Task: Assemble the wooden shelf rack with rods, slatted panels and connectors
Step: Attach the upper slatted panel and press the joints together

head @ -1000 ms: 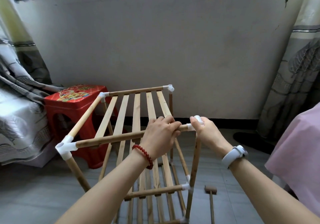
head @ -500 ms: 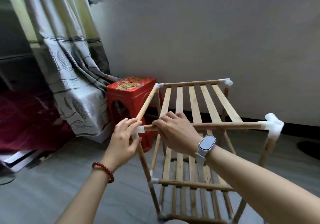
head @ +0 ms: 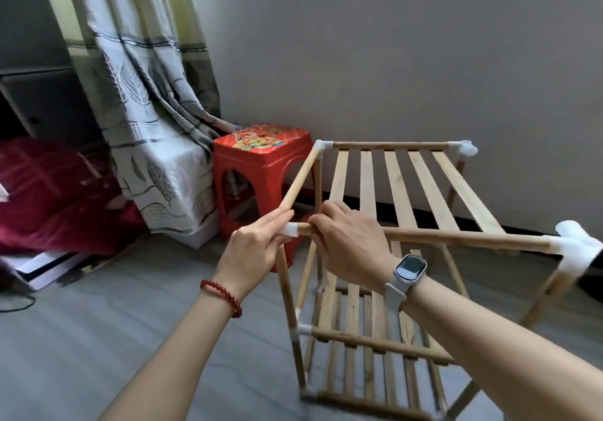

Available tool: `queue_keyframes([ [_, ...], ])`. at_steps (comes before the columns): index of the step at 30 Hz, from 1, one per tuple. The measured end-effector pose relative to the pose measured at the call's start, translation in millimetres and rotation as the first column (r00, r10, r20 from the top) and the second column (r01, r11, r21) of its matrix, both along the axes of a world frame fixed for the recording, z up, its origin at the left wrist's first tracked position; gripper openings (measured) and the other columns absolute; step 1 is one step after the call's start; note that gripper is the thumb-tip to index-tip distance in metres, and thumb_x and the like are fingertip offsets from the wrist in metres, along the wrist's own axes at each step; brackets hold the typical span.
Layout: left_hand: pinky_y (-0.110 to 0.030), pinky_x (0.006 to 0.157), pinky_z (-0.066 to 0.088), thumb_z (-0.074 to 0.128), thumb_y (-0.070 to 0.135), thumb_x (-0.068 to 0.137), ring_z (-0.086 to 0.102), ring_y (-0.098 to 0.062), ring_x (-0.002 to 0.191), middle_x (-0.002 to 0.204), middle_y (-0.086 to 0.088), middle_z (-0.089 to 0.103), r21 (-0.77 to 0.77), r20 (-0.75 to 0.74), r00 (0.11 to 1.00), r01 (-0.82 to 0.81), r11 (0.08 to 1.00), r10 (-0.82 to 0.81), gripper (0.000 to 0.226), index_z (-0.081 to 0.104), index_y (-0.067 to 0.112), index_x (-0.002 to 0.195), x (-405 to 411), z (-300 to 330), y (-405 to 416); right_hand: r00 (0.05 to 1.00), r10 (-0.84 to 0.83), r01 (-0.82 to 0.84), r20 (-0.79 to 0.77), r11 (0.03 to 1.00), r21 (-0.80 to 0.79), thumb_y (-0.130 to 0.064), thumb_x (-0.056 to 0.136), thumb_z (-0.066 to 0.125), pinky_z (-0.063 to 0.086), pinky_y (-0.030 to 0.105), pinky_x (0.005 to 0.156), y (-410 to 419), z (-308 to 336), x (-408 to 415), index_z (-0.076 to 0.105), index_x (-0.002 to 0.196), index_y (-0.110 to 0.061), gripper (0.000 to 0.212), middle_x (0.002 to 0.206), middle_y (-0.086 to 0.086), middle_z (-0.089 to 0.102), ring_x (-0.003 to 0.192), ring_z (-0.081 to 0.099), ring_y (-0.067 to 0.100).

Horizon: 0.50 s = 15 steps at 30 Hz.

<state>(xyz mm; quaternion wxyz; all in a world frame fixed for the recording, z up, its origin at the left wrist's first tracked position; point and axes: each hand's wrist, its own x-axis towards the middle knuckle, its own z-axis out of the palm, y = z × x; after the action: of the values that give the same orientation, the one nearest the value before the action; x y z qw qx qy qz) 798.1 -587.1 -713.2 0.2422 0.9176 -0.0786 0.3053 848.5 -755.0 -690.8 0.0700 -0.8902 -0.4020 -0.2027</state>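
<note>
The wooden shelf rack point(head: 391, 257) stands on the grey floor point(head: 98, 339) near the wall, just right of a red plastic stool point(head: 264, 172). It shows 3 slatted levels; the top slatted panel point(head: 414, 185) has 5 slats running between the far and near rods.

At the near left top corner, the left hand point(head: 253, 247) is closed around the white connector point(head: 289, 228) and the top of the upright rod point(head: 287, 290) beneath it, with the fingers stretched along the side rod point(head: 301, 176) that slopes back to the far left corner. The right hand point(head: 350, 244) is wrapped over the near front rod point(head: 466, 238) just beside that connector, knuckles up. That rod runs right to another white connector point(head: 577, 251).

The left wrist carries a red bead bracelet point(head: 223, 296), the right a watch point(head: 409, 269). A patterned curtain point(head: 146, 94) hangs behind the stool.
</note>
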Motion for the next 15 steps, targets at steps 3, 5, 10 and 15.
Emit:
queue_keyframes([
  [3,-0.024,0.102,0.041,0.063,-0.001,0.083,0.057,-0.018,0.117,0.132,-0.002,0.054,-0.021,-0.036,0.999,0.039,0.999,-0.04,0.042,0.059,0.006,0.124,2,3,2,1.0,-0.025,0.025,-0.005,1.0,0.007,-0.045,0.095,0.039,0.034,0.025,0.069,2,-2,1,0.057,0.109,-0.018,0.035,0.102,-0.003,0.05,0.093,0.048,0.015],
  [5,-0.022,0.095,0.048,0.064,-0.003,0.082,0.061,-0.015,0.111,0.132,0.005,0.051,-0.11,-0.069,0.993,0.084,0.99,-0.092,0.044,0.059,0.009,0.124,3,6,1,0.999,-0.038,0.038,0.001,0.999,-0.028,-0.057,0.09,0.041,0.03,0.024,0.069,4,-2,3,0.055,0.105,-0.017,0.045,0.1,-0.003,0.05,0.092,0.047,0.015],
  [10,-0.01,0.066,0.051,0.073,0.015,0.076,0.068,-0.007,0.082,0.135,0.025,0.034,-0.408,-0.175,0.958,0.138,0.903,-0.226,0.057,0.052,0.018,0.13,0,1,-1,0.996,-0.08,0.082,0.031,0.995,-0.055,-0.066,0.083,0.015,0.025,0.028,0.07,-8,0,-4,0.057,0.093,-0.021,0.062,0.094,-0.004,0.056,0.087,0.044,0.014],
  [15,-0.023,0.079,0.054,0.061,0.031,0.079,0.068,-0.016,0.096,0.118,0.003,0.066,-0.734,-0.186,0.904,0.133,0.667,-0.385,0.05,0.053,0.015,0.126,-13,-24,-15,0.98,-0.194,0.193,0.045,0.981,0.011,-0.066,0.082,0.016,0.026,0.034,0.076,-25,-4,-18,0.058,0.088,-0.02,0.062,0.09,-0.004,0.057,0.082,0.036,0.014],
])
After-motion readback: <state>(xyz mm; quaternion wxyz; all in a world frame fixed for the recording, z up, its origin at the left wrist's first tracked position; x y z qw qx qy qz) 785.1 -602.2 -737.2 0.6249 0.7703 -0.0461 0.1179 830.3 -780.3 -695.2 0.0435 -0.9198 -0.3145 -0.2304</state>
